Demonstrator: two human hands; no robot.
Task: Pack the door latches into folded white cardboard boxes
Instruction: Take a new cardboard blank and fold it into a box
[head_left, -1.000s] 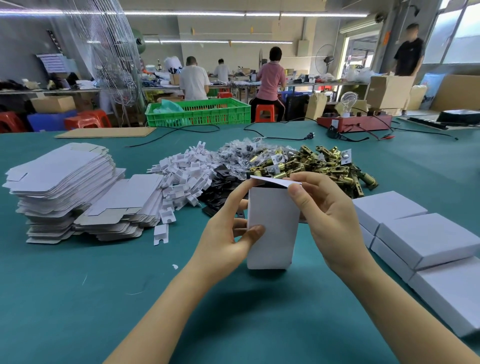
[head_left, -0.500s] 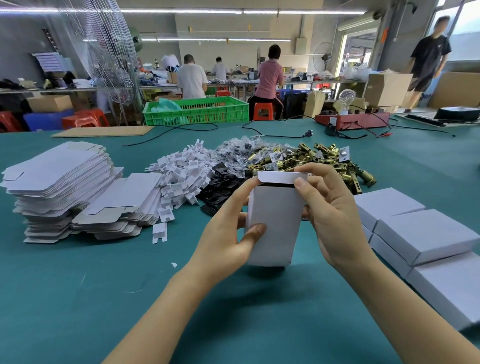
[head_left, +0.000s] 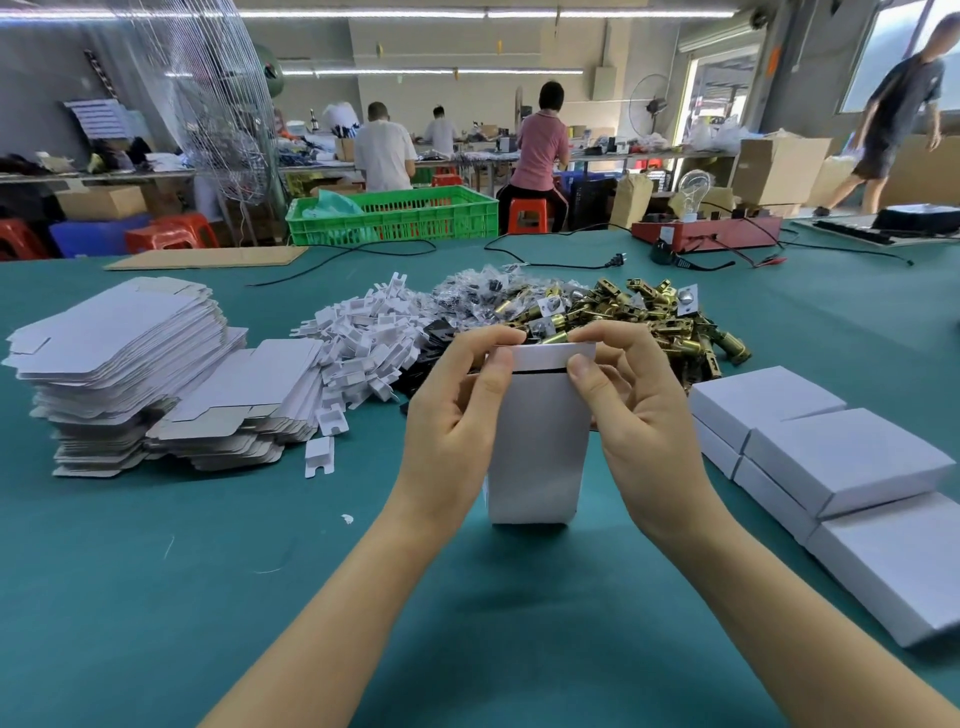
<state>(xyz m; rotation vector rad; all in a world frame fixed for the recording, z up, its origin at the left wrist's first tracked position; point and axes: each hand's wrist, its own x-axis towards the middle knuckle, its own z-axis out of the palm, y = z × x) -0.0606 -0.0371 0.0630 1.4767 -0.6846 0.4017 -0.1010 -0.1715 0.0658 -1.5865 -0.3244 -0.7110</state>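
A: Where is the folded white cardboard box (head_left: 537, 441) just now?

B: Upright in the middle of the teal-covered table (head_left: 260, 597), held between both hands, its top flap bent over with a thin dark gap showing beneath it.

A: And the hands?

B: The left hand (head_left: 452, 415) grasps the box's left side, thumb on the front near the flap, fingers curled over the top edge. The right hand (head_left: 631, 410) grips the right side the same way, thumb pressed at the flap's corner.

A: The latches?

B: A heap of brass-coloured metal door latches (head_left: 665, 322) lies just behind the box, touching a pile of small clear plastic bags (head_left: 483, 296) and a pile of white card inserts (head_left: 363, 338).

A: Anything else close by?

B: A stack of flat unfolded white box blanks (head_left: 119, 358) on the left; closed white boxes (head_left: 841, 462) laid side by side on the right. Whether the held box has a latch inside, I cannot tell.
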